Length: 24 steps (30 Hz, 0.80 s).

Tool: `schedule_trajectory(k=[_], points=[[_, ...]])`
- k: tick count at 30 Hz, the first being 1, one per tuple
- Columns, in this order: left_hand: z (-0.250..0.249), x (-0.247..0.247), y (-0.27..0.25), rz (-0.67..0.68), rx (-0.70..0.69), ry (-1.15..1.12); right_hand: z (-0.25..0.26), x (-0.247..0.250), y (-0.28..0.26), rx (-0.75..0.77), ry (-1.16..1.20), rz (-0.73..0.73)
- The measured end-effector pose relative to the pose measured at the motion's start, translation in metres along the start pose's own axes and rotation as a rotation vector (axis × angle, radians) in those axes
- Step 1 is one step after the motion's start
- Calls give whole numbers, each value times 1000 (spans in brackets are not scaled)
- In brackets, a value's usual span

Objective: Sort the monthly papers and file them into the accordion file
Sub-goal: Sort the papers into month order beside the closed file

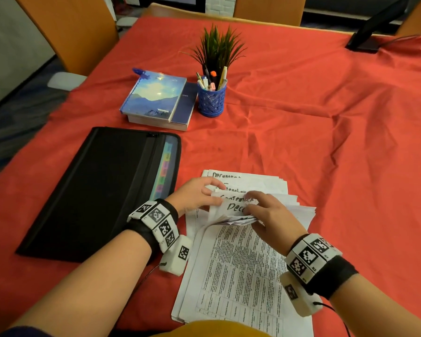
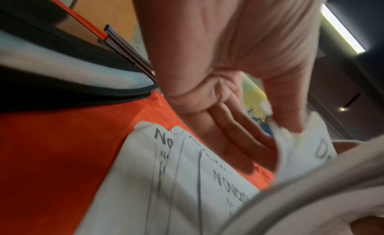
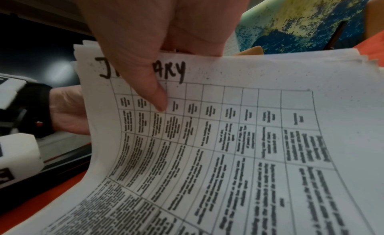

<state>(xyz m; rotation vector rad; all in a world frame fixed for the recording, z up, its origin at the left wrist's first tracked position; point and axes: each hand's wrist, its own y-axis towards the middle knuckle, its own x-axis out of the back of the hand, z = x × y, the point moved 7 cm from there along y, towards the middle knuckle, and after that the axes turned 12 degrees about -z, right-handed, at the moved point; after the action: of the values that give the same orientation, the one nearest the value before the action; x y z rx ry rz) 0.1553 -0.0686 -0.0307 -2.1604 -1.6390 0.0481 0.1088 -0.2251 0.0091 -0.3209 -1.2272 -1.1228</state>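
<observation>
1. White printed papers with handwritten month headings were spread on the red tablecloth, directly beneath both hands.
2. The upper sheets' top edges were pinched by the left hand.
3. A lifted bundle, its top sheet headed January, was gripped by the right hand, thumb on top.
4. The black zippered accordion file was laid flat just left of the left hand, untouched.

The worktop is covered in a red-orange cloth. The accordion file is black, with pastel tabs shown along one edge. The papers are white, printed with black gridded tables and marked with black handwriting. The notebook is patterned in blue sky tones; the pen cup is blue with a scale pattern.
</observation>
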Motion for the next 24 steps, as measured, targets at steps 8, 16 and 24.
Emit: schedule_trajectory(k=[8, 16, 24], points=[[14, 9, 23, -189, 5, 166, 0, 10, -2, 53, -126, -64], [19, -11, 42, -155, -142, 652, -1, 4, -4, -19, 52, 44], [-13, 5, 9, 13, -44, -10, -8, 12, 5, -19, 24, 26]])
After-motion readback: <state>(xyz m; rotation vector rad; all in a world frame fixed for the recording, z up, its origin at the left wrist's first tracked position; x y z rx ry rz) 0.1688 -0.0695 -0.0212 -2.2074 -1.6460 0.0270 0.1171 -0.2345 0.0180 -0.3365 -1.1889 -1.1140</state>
